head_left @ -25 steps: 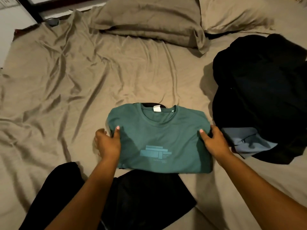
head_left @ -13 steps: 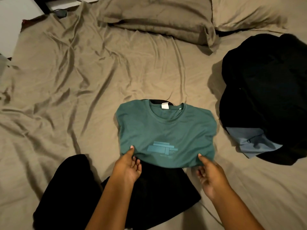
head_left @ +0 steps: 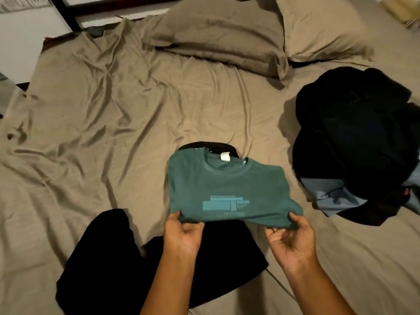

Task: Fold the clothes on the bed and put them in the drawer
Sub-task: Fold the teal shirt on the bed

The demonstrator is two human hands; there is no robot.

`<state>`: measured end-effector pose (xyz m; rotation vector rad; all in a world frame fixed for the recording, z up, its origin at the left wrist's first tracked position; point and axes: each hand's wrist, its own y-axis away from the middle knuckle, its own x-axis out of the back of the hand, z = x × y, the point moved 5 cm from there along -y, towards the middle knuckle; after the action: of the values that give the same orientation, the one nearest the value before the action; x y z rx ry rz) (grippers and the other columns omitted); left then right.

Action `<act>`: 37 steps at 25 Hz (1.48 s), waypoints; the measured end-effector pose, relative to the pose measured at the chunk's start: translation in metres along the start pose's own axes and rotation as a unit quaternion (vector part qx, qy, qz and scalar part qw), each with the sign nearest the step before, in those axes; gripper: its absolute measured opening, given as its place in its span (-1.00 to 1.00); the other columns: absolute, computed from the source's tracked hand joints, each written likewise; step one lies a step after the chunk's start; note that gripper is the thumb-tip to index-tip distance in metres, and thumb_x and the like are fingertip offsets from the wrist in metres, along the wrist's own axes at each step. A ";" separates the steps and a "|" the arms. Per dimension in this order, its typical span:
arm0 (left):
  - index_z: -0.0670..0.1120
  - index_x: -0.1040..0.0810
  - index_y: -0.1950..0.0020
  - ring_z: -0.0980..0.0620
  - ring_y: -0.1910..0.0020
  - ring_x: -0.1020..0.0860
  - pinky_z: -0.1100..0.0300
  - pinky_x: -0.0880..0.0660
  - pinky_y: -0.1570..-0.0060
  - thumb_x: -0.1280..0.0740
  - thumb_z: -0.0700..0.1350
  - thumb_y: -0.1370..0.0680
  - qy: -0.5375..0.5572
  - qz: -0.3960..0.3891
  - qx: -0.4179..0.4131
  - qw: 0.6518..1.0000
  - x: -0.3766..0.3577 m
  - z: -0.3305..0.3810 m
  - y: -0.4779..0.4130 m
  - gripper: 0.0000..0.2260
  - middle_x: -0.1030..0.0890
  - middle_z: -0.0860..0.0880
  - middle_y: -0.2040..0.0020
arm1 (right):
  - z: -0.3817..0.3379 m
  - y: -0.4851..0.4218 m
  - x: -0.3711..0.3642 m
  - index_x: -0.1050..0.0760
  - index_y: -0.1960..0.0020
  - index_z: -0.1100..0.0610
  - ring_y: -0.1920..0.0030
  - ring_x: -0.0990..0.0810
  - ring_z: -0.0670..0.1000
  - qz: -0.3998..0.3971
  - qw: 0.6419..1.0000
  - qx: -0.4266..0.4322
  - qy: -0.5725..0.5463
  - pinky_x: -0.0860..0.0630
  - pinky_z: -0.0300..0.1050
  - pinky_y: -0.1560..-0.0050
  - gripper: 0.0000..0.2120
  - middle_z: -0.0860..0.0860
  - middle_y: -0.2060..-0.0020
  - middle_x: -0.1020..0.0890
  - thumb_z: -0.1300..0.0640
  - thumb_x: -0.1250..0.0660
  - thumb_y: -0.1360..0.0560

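Hands grip the near edge of the folded green T-shirt [head_left: 229, 189]: left hand [head_left: 183, 235] at its left corner, right hand [head_left: 292, 238] at its right corner, thumbs on top. The shirt lies on the bed sheet [head_left: 113, 133], over a black garment [head_left: 113, 258]. A dark clothes pile [head_left: 354, 137] sits at right, near two pillows [head_left: 222, 35].

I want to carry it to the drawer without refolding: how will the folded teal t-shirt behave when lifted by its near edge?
The teal t-shirt is likely floppy: its near edge already sags between the left hand and right hand. It probably feels light, since thin cloth wrinkles at each grip. The folded layers may slip open unless supported from underneath.
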<state>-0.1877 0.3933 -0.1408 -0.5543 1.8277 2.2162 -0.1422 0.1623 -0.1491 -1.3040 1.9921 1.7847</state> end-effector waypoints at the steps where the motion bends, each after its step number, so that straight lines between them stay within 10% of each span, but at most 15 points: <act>1: -0.16 -0.59 -0.15 -0.20 -0.07 -0.60 -0.16 -0.46 -0.24 -0.17 -0.02 -0.68 -0.003 -0.015 -0.002 1.000 -0.001 -0.003 0.008 -0.71 -0.64 -0.22 -0.19 | 0.000 0.006 0.001 -0.53 -0.39 0.10 -0.13 -0.71 0.09 0.000 1.000 0.001 -0.009 -0.68 0.07 0.02 -0.04 0.08 -0.19 -0.69 0.25 -0.61 0.03; 4: -0.16 -0.62 -0.10 -0.19 -0.03 -0.62 -0.16 -0.52 -0.02 -0.32 0.13 -0.59 -0.052 -0.047 -0.004 0.998 -0.004 -0.010 0.041 -0.65 -0.71 -0.23 0.03 | -0.002 0.028 0.004 -0.61 -0.22 0.11 0.09 -0.76 0.03 0.006 1.000 0.020 -0.023 -0.67 -0.11 0.22 -0.04 0.06 -0.02 -0.74 0.18 -0.75 0.19; 8: -0.17 -0.63 -0.08 -0.18 0.00 -0.63 -0.15 -0.53 0.01 -0.38 0.01 -0.58 -0.101 -0.042 0.000 0.994 0.015 -0.012 0.071 -0.75 -0.72 -0.20 0.08 | 0.003 0.054 0.007 -0.52 -0.29 0.19 0.29 -0.72 -0.05 0.065 0.997 -0.026 -0.009 -0.56 -0.29 0.43 -0.66 0.07 0.15 -0.76 0.15 -0.40 -0.54; 12: -0.15 -0.60 -0.20 -0.20 -0.08 -0.62 -0.17 -0.51 -0.16 -0.37 0.01 -0.59 -0.114 -0.028 -0.023 0.993 0.045 -0.008 0.092 -0.71 -0.70 -0.22 0.00 | -0.010 0.083 0.007 -0.55 -0.23 0.18 0.27 -0.75 0.04 0.066 0.996 -0.033 0.042 -0.64 -0.10 0.40 -0.78 0.09 0.16 -0.76 0.21 -0.26 -0.61; 19: -0.15 -0.53 -0.38 -0.14 -0.15 -0.62 -0.07 -0.61 -0.03 -0.31 -0.06 -0.62 -0.071 -0.039 -0.078 0.994 0.072 0.008 0.134 -0.65 -0.68 -0.19 -0.13 | -0.034 0.119 0.006 -0.50 -0.41 0.15 -0.18 -0.66 0.16 -0.035 0.997 -0.048 0.047 -0.54 0.15 -0.11 0.24 0.15 -0.24 -0.65 0.21 -0.70 0.30; 30: -0.11 -0.55 -0.18 -0.14 -0.02 -0.63 -0.07 -0.64 0.40 -0.25 -0.11 -0.64 -0.073 -0.023 -0.180 0.981 0.138 0.051 0.216 -0.83 -0.73 -0.14 0.11 | 0.004 0.179 -0.001 -0.47 -0.39 0.24 -0.18 -0.67 0.23 -0.097 0.978 -0.166 0.078 -0.53 0.20 -0.15 0.19 0.23 -0.24 -0.63 0.28 -0.70 0.25; 37: -0.08 -0.58 0.02 -0.06 0.16 -0.73 -0.03 -0.67 0.24 -0.20 -0.14 -0.66 -0.037 -0.017 -0.218 0.975 0.209 0.114 0.234 -0.82 -0.73 -0.13 0.11 | 0.085 0.209 0.001 -0.48 -0.38 0.24 -0.13 -0.69 0.22 -0.084 0.960 -0.233 0.134 -0.67 0.19 -0.02 -0.01 0.24 -0.21 -0.65 0.28 -0.66 0.05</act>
<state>-0.4873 0.4413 -0.0005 -0.5601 1.2830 2.5868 -0.3204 0.2160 -0.0209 -1.8804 1.5546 2.1685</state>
